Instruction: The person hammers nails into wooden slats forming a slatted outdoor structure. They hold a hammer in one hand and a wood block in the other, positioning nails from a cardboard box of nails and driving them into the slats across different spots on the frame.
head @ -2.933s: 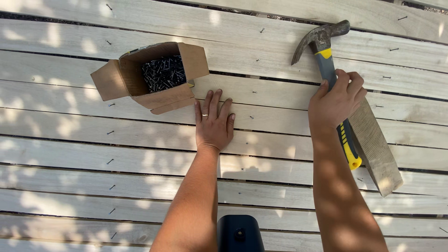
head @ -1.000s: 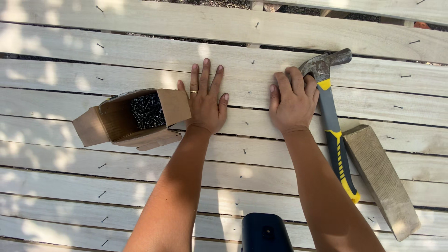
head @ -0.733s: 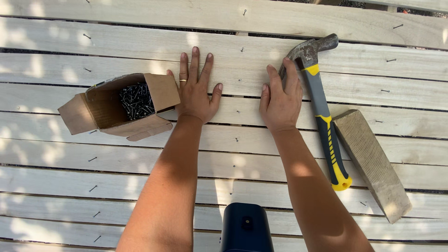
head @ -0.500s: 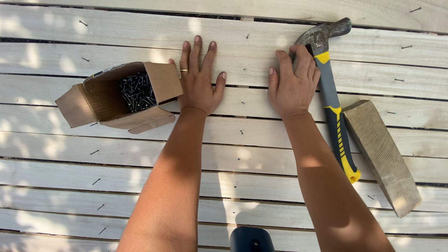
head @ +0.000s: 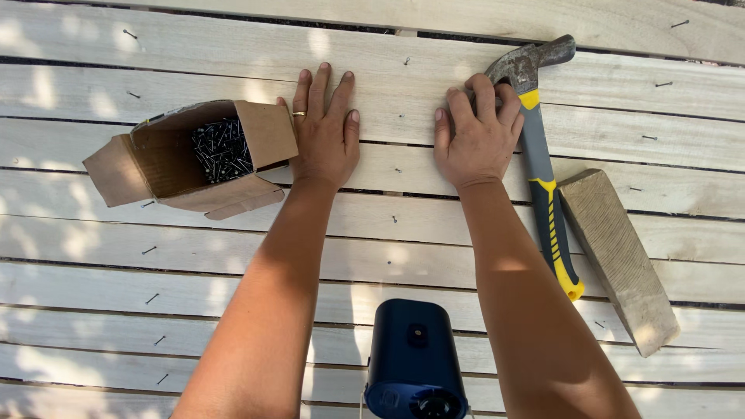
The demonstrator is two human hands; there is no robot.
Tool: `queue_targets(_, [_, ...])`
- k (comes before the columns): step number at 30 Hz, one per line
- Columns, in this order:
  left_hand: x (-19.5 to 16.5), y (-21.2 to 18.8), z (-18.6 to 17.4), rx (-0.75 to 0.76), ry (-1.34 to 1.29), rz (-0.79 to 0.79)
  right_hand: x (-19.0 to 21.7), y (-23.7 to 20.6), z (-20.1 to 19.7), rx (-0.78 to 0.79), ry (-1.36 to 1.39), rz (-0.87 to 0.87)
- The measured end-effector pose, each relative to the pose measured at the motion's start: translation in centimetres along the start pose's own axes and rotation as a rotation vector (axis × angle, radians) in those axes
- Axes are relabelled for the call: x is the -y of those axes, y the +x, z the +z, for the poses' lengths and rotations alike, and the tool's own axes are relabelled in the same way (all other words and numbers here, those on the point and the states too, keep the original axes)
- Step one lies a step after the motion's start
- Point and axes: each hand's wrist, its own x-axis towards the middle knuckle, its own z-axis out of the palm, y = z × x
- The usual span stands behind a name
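Pale wooden planks (head: 194,70), already studded with nails, lie under both hands: the left hand (head: 326,132) rests flat and empty beside an open nail box (head: 190,155), the right hand (head: 477,136) flat, fingers touching the unlifted hammer (head: 543,171).

Bare planks (head: 403,116) lie open between my two grips. The nail box (head: 194,159) blocks the left; hammer (head: 543,178) and wood block (head: 617,256) crowd the right.
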Motion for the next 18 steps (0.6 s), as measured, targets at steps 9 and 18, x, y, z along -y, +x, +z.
queue_targets(9, [-0.8,-6.6,0.8,0.128,-0.006,-0.042,0.1,0.3,-0.4,0.012,0.027,0.004])
queue_targets(18, [-0.8,-6.1,1.1,0.180,0.023,-0.066,2.7,-7.0,-1.7,0.229,0.063,0.273])
